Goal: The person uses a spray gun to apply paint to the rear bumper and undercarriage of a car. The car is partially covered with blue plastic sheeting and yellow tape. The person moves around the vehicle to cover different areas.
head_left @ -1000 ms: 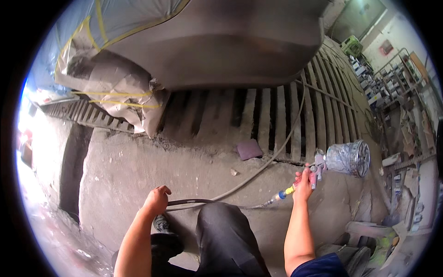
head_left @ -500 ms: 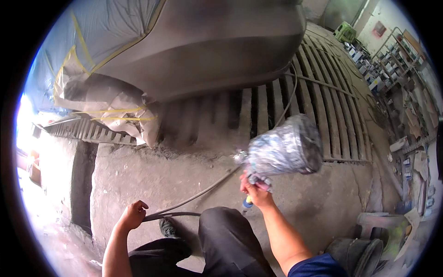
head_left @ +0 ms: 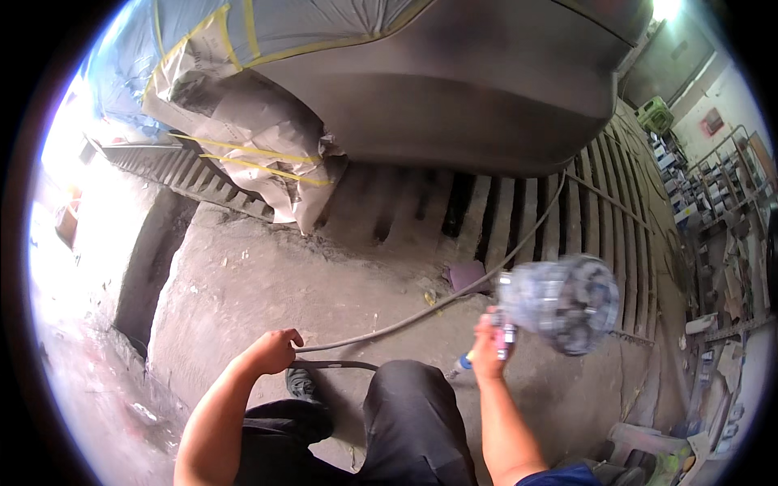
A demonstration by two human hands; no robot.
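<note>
My right hand grips a spray gun whose foil-wrapped cup sticks out to the right, held up in front of me. My left hand is closed around the grey air hose, which runs from the loop by my knee across the concrete floor toward the grated floor. A grey primed car body hangs over the grate just ahead. Its left part is masked with brown paper, yellow tape and blue sheeting. My dark trousers fill the lower middle.
A small purple sanding pad lies on the concrete near the grate's edge. A dark slot opens in the floor at left. Shelving and clutter line the right wall, with a green crate behind.
My right hand lifted the spray gun off the floor area at right and brought it up nearer me. My left hand stayed on the hose. My head tilted up toward the car.
</note>
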